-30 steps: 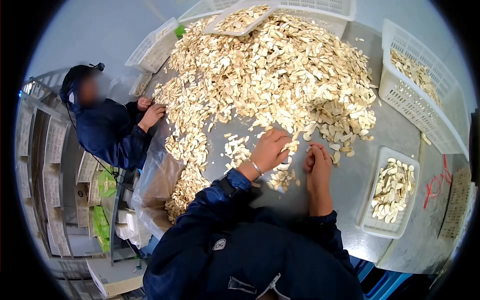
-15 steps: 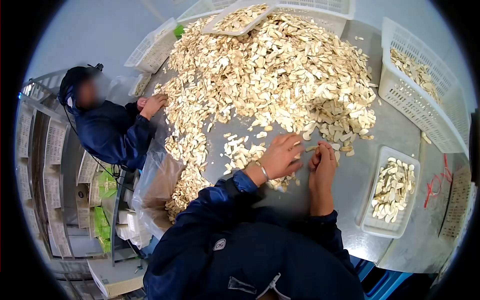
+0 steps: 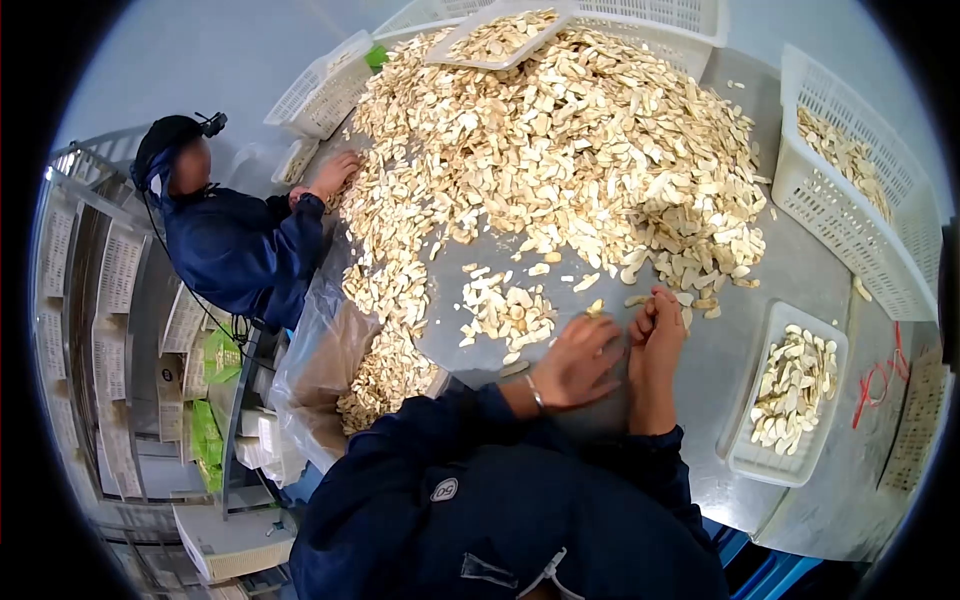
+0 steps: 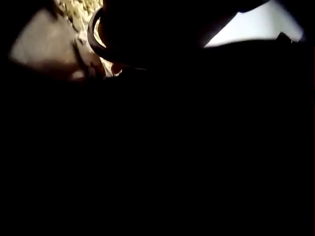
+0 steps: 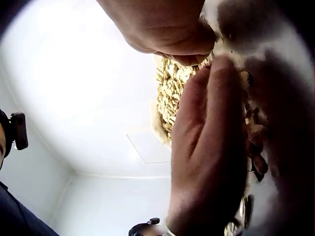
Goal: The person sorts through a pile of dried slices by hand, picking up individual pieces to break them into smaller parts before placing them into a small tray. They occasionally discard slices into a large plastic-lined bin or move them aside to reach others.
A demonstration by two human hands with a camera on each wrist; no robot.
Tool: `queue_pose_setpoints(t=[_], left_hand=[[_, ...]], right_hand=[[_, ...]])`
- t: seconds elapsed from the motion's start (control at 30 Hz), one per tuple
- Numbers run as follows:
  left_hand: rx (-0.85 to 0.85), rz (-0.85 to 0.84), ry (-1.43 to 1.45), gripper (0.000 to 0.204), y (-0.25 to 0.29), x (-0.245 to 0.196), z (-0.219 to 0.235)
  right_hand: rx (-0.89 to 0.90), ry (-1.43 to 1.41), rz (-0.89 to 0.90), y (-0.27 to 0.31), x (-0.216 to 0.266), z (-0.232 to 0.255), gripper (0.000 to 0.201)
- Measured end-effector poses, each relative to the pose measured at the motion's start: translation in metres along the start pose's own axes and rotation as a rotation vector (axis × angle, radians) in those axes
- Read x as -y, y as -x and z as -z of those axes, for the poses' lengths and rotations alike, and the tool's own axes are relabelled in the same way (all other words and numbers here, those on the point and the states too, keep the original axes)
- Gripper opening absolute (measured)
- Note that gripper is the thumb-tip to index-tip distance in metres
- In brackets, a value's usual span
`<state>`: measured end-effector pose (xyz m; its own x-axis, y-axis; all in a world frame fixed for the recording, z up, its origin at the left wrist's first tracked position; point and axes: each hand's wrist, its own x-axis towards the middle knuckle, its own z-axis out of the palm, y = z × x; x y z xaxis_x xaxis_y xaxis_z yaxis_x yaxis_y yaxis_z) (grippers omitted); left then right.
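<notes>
In the head view my left hand point(image 3: 577, 362), with a bracelet at its wrist, is over the metal table, fingers loosely spread. A pale dried slice point(image 3: 596, 307) lies just beyond its fingertips. Close on its right, my right hand point(image 3: 656, 350) has bent fingers beside the edge of the large heap of slices point(image 3: 560, 150); its palm is hidden. A small cluster of slices point(image 3: 508, 312) lies left of my hands. The right wrist view shows my left hand point(image 5: 209, 142) below my right hand point(image 5: 162, 24), whose fingers curl inward. The left wrist view is mostly dark.
A white tray point(image 3: 840, 345) of slices stands at right, with a tall basket point(image 3: 850, 225) behind it. More containers line the back. A plastic bag point(image 3: 305, 375) hangs at left, near another person point(image 3: 235, 240) whose hands reach the heap.
My left hand has drawn back toward my body, uncovering the small cluster. The head view has shifted slightly. My right hand stays near the heap's edge. The other person's arm reaches farther in.
</notes>
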<state>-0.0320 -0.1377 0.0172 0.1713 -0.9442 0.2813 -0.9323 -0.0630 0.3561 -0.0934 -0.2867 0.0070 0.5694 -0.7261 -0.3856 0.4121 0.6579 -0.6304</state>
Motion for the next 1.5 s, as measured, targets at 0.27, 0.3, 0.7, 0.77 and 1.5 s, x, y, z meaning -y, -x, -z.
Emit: queue_pose_setpoints(t=[0.27,0.3,0.7,0.77,1.5], left_hand=[[-0.089,0.152,-0.249,0.043,-0.02,0.039,0.0],[-0.118,0.178,-0.277,0.036,-0.017,0.048,0.003],[-0.261,0.372,-0.279,0.027,0.049,0.078,0.058],[-0.22,0.137,-0.139,0.03,0.045,0.043,0.034],[-0.343,0.418,-0.509,0.022,0.149,0.145,0.103]], right_hand=[[0.013,-0.023,0.001,0.001,0.001,0.0,0.011],[0.019,-0.027,-0.004,0.001,0.0,0.0,0.011],[0.051,0.043,-0.086,0.006,-0.001,-0.005,0.013],[0.088,0.01,-0.098,0.002,-0.005,0.002,0.014],[0.097,0.046,-0.107,0.006,-0.005,-0.004,0.014]])
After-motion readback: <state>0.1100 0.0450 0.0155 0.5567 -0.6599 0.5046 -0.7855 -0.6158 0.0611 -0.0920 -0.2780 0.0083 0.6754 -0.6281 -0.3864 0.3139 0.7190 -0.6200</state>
